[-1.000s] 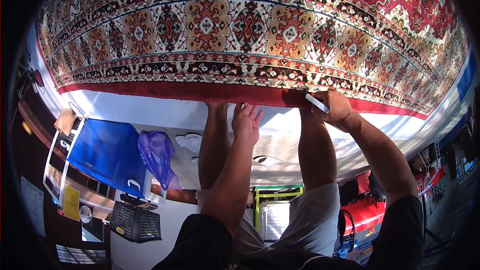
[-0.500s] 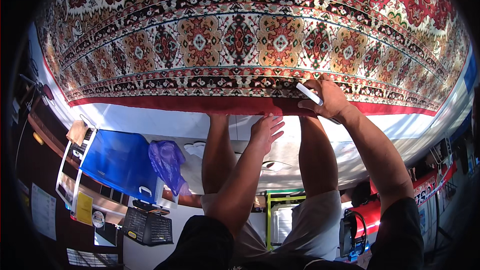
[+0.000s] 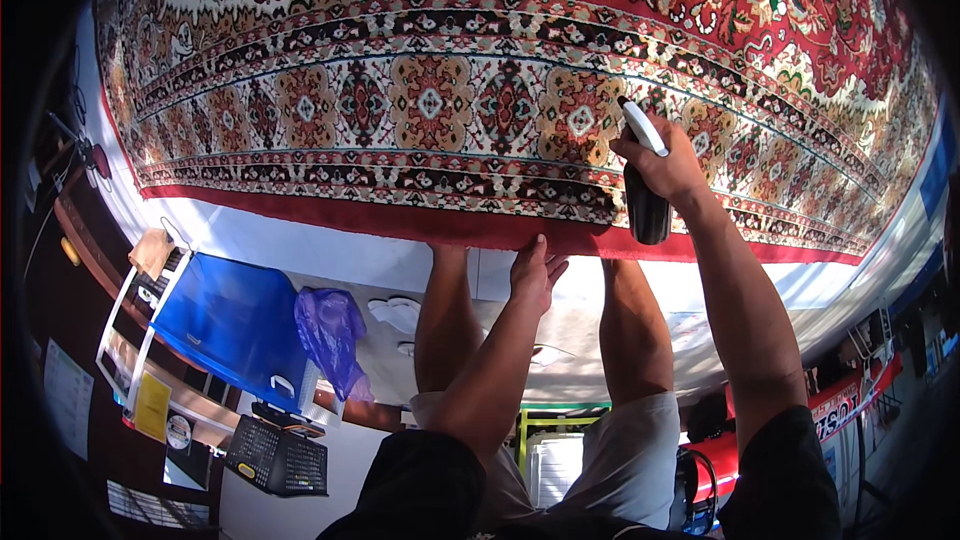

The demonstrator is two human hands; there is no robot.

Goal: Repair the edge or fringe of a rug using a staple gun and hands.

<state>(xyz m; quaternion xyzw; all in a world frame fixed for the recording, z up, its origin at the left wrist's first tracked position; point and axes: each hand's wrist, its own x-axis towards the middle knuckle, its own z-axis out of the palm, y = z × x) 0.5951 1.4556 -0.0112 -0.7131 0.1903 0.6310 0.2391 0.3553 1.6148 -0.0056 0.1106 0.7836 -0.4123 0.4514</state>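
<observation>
A large patterned rug (image 3: 470, 110), red with cream and black floral bands, spreads out before me, its plain red edge strip facing me. My right hand (image 3: 668, 158) is wrapped round the neck of a spray bottle with a dark body (image 3: 648, 210) and a curved white head. The bottle is upright over the rug's right-hand border, its dark nozzle pointing away to the left. At the red edge strip, my left hand (image 3: 535, 275) has its thumb tip against the rug and its fingers apart, holding nothing. Whether those fingers also touch the rug's underside is hidden.
Below left are a blue plastic bin (image 3: 235, 315), a crumpled purple plastic bag (image 3: 332, 340) and a black basket (image 3: 278, 455). My legs stand against the rug's near edge. A green-framed rack (image 3: 555, 450) shows between them. Red equipment (image 3: 710, 470) sits low on the right.
My right hand has lifted and turned the bottle, so its dark body now shows over the rug. My left thumb has come up onto the red edge. The view has shifted slightly.
</observation>
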